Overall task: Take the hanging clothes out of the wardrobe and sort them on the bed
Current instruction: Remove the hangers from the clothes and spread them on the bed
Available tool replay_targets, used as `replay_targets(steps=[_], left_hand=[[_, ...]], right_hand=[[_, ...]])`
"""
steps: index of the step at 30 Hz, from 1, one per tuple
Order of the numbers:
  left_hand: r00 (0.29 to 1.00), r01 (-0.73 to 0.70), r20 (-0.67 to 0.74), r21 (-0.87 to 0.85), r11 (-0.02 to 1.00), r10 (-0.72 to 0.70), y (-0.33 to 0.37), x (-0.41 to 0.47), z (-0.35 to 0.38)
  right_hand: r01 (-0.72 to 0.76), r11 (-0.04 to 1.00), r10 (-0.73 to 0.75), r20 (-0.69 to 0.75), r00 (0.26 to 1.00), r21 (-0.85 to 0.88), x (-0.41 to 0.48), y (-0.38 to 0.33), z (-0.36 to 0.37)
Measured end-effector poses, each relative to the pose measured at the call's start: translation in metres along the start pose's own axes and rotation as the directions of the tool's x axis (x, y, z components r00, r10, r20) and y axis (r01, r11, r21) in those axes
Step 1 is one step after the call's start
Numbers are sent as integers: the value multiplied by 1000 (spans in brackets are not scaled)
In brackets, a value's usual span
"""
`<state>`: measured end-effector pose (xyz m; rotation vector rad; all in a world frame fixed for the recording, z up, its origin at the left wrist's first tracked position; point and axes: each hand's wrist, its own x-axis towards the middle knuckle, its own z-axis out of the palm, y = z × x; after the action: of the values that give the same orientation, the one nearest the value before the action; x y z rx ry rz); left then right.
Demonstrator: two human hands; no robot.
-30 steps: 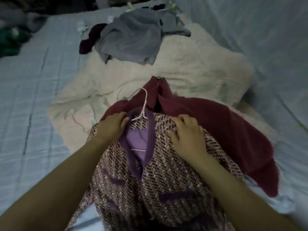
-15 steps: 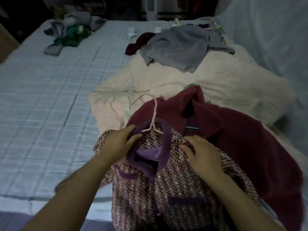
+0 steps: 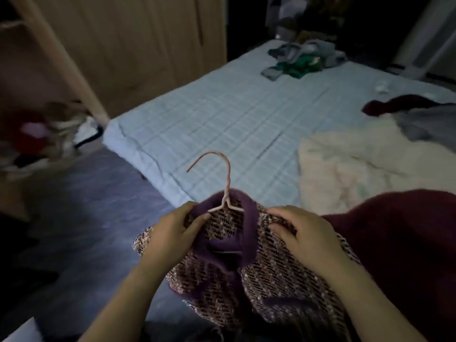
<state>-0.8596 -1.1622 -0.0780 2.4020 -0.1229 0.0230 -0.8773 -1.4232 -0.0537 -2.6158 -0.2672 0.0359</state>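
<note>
While we hold it by both shoulders, the jacket (image 3: 271, 280) sits low centre in view, over the near edge of the bed (image 3: 222, 114) and partly over the floor (image 3: 86, 206), touching the dark red coat (image 3: 399, 243) on our right. We judge the two-point hold is there to keep it square on the hanger (image 3: 223, 183) while we pick a spot to lay it down. Our left hand (image 3: 172, 233) grips the shoulder on our left, fingers curled under the cloth, thumb pressed on top near the hanger's arm. Our right hand (image 3: 306, 238) clutches the other shoulder, fingers bent into the fabric. Jacket look: pink, brown and black woven tweed, purple collar and lining, purple strip trims lower down, seems thick and a bit stiff. Hanger is thin and pale pink, its hook standing free above the collar and curving left. Further out: cream blanket (image 3: 357, 164) on the bed's right side, grey garment (image 3: 424, 122) at its far end, and a mixed pile (image 3: 303, 60) with something green at the far end of the bed, well apart. Wardrobe (image 3: 135, 45) stands to the left beyond the bed; blurred clutter at its foot, cannot tell what
</note>
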Motion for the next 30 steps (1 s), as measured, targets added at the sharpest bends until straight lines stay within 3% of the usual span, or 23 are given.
replay_targets(steps=[6,12,16,22,30], left_hand=[[952,197,-249,48,979,-179,-88,-10,-87],[911,275,-329,38,961,-248,-174,35,-146],[885,320,-365,21,947,-291,-233,99,-192],[821,416,-430,0,909,-376,-309,202,-290],[717,481,-582,15,876,-384,-412,301,-426]], right_hand=[[263,959,-275,122,954,108,96,-99,66],[319,897,-397,241,886,305,194,-162,131],[334,856,-449,245,859,395,287,-208,171],[438,821,-529,200,825,365,451,-303,213],[659,672,-726,127,675,337,624,-460,267]])
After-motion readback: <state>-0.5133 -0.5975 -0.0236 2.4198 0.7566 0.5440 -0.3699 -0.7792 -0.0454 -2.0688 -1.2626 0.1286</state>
